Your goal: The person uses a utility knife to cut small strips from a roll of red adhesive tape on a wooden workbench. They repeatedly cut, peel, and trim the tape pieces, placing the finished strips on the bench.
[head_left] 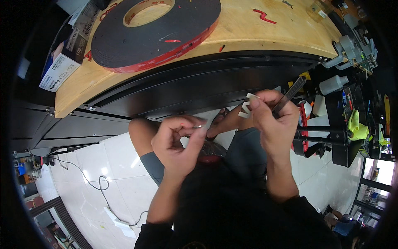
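My left hand (178, 147) is closed in a pinch on a small pale, shiny strip (207, 123), low in front of the bench's dark front. To its right my right hand (273, 120) grips a white angular piece (248, 101) between thumb and finger. The same hand also holds a dark, slim tool (292, 92), probably a knife, pointing up to the right; its lower end is hidden by the fingers. Above both hands, a large roll of dark tape with red sides (112, 41) lies on the wooden bench top (265, 37).
A glove box (62, 66) stands at the bench's left. At right are grey clamps (346, 50), a white bottle (333, 84) and a black cart (344, 149) with a yellow cloth (356, 124). A cable (103, 186) crosses the tiled floor; another person (344, 224) is at lower right.
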Motion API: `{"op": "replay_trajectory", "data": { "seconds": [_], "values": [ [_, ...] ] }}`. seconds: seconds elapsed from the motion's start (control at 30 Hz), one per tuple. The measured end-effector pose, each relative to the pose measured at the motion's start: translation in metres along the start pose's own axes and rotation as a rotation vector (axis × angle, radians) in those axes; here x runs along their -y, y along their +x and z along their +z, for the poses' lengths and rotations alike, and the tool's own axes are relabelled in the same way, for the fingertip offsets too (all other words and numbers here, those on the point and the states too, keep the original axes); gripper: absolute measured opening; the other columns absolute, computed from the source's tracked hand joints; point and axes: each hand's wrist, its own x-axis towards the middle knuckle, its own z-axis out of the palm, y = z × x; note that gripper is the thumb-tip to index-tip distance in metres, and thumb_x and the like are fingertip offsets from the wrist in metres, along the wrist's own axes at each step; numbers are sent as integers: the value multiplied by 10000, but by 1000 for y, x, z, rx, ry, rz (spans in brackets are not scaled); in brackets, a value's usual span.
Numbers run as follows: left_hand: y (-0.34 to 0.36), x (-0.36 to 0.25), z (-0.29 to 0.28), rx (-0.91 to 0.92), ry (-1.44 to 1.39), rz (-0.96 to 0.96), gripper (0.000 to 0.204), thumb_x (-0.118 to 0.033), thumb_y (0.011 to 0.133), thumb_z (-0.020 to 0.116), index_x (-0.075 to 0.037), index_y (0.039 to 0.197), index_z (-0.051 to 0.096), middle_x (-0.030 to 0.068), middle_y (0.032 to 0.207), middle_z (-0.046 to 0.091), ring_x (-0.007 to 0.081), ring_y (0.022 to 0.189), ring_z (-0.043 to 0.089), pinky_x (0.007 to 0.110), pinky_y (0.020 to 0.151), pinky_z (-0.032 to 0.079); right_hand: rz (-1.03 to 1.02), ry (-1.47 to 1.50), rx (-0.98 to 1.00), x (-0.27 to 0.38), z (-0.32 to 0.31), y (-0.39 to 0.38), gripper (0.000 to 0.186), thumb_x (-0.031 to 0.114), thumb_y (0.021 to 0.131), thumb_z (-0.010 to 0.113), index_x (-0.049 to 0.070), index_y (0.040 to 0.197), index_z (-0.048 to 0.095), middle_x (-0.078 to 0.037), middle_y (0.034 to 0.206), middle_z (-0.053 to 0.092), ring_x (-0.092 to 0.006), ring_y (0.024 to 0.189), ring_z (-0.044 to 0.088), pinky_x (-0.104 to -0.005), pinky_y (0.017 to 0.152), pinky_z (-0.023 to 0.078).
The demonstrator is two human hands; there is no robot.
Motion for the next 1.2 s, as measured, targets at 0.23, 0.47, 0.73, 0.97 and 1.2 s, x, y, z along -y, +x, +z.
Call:
{"op": "replay_trajectory", "data": {
  "seconds": [0.23,0.47,0.73,0.97,1.2],
  "values": [
    [15,10,-5,265,-396,-72,157,-25,1007,590,28,859,589,105,752,678,112,673,659,250,614,533,-141,-289,95,-3,-25,8,57,-4,909,697,-42,932,661,29,614,557,-16,543,506,-204,500,405],
    [44,-26,62,292,-266,-321,162,-10,950,677,30,1107,668,52,981,718,91,865,663,214,708,538,-277,-419,298,9,-34,46,108,33,854,744,-16,939,696,-12,779,634,-45,675,537,-202,587,400],
    [70,14,95,254,-373,-154,167,-6,918,715,44,1070,666,113,960,736,113,837,695,219,704,560,-259,-319,195,12,-42,76,140,106,877,774,-13,945,744,-37,798,720,-58,726,660,-199,637,489],
    [74,29,114,2,-381,-226,284,-158,998,647,35,1205,628,182,1122,714,219,920,732,246,724,553,-263,-281,278,11,-70,80,143,50,925,665,34,1021,559,27,849,540,-35,752,475,-210,653,381],
    [72,36,119,-17,-391,-185,347,-256,1012,635,33,1202,649,157,1118,719,174,841,713,236,674,495,-624,-395,349,10,-89,66,288,15,952,531,-9,1231,464,-184,1023,589,-106,721,481,-226,637,419]
  ]
}}
